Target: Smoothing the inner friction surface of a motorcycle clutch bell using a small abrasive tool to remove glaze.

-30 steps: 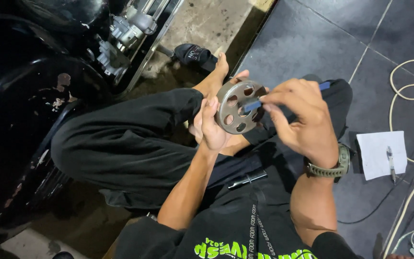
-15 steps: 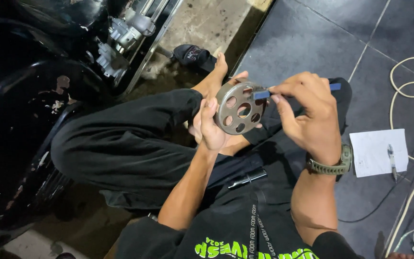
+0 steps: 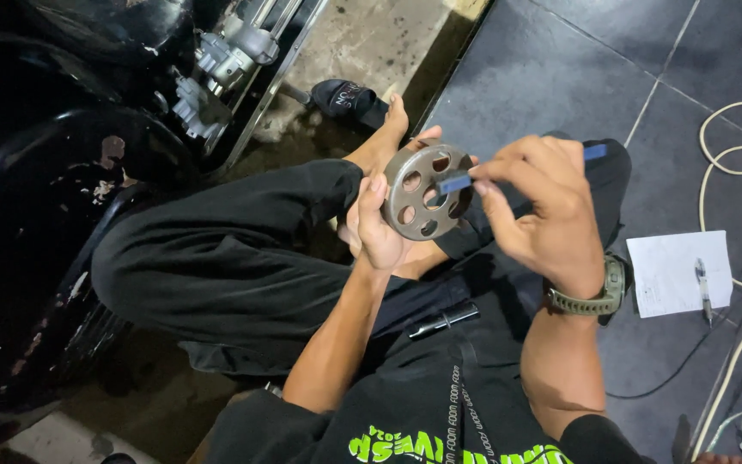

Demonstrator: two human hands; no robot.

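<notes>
A: Shifted since a second ago: right hand point(image 3: 543, 215) slid the blue tool point(image 3: 455, 182) up across the perforated metal disc point(image 3: 427, 191); tip now on the face near the centre holes.
B: Grip state?
A: Right closed, pinching the tool. Left hand point(image 3: 380, 228) wrapped on the disc's rim, thumb behind, propping it upright above the lap, face tilted toward the eyes.
B: Surroundings?
A: Black motorcycle point(image 3: 62, 198) left, paper with pen point(image 3: 678, 273) on tiled floor point(image 3: 560, 69), white cable point(image 3: 732, 137).

A dull grey metal disc point(image 3: 427, 191) with round holes is the landmark. Across its face lies a blue strip point(image 3: 455, 181). Below it are black trousers point(image 3: 234, 266); right of it, an olive-green watch strap point(image 3: 590, 301) and white paper point(image 3: 670, 273) on dark grey tiles point(image 3: 560, 69).
</notes>
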